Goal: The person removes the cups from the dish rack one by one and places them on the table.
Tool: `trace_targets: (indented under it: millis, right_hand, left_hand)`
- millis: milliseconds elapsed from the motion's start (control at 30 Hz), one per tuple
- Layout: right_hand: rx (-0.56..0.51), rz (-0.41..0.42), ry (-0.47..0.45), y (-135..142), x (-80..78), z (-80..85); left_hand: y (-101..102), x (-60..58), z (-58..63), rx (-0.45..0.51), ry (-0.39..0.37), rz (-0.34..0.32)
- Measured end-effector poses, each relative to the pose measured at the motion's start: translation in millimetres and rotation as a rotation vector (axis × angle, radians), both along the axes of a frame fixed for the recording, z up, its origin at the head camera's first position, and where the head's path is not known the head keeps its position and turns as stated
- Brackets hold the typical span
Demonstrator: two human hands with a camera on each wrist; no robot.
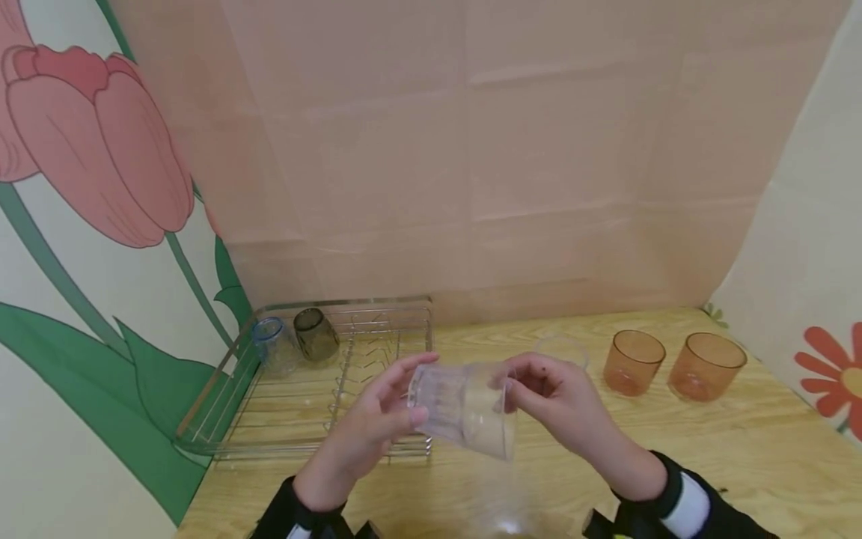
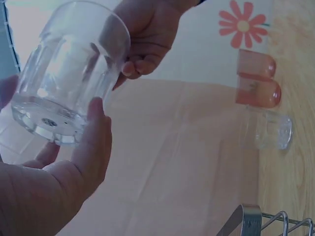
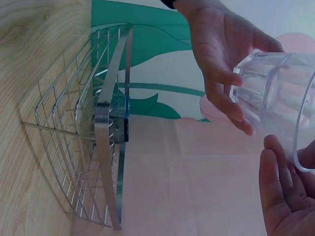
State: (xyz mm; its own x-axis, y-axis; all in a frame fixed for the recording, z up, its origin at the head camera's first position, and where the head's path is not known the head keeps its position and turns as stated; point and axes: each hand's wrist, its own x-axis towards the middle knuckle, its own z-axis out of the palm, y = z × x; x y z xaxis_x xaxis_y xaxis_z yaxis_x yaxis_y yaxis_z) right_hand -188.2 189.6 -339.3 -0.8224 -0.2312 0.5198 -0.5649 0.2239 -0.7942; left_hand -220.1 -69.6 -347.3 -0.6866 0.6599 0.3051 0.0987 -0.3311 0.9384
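In the head view, the clear, fluted, transparent tumbler (image 1: 447,408) is tilted in the air, near the right front corner of the silver metal wire rack (image 1: 269,453). The left hand (image 1: 367,427) is partly curled around its base; the right hand (image 1: 562,397) pinches its rim.

In the left wrist view, the thumb presses near the base; this support should be firm.

In the right wrist view, the rim looks thin; I would pinch gently and turn slowly, avoiding the rack.

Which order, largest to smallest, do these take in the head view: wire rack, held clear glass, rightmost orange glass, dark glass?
1. Wire rack
2. Held clear glass, though probably enlarged by nearness
3. Rightmost orange glass
4. Dark glass
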Motion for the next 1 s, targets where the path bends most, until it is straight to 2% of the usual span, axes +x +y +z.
trace_targets:
  millis: [200, 300, 500, 633, 833, 1000]
  right_hand:
    - [0.097, -0.099, -0.174, 11, -21.2, -3.1]
    - [0.202, -0.16, -0.209, 18, -32.9, -12.7]
    - [0.453, -0.288, -0.173, 28, -57.7, -38.6]
    - [0.594, -0.353, -0.194, 29, -77.2, -48.7]
    - [0.696, -0.381, -0.251, 25, -106.8, -61.7]
    - [0.748, -0.403, -0.302, 23, -120.5, -70.7]
  left_hand:
    - [-5, -2.2, 1.8, -0.224, 0.007, 0.245]
    - [-11, -3.7, -1.3, -0.293, 0.033, 0.322]
    - [-19, -3.2, -8.3, -0.36, 0.06, 0.354]
    - [-20, -3.0, -12.8, -0.383, 0.055, 0.365]
    - [-20, -4.0, -19.2, -0.39, 0.06, 0.376]
    - [-20, -6.4, -24.8, -0.414, 0.08, 0.391]
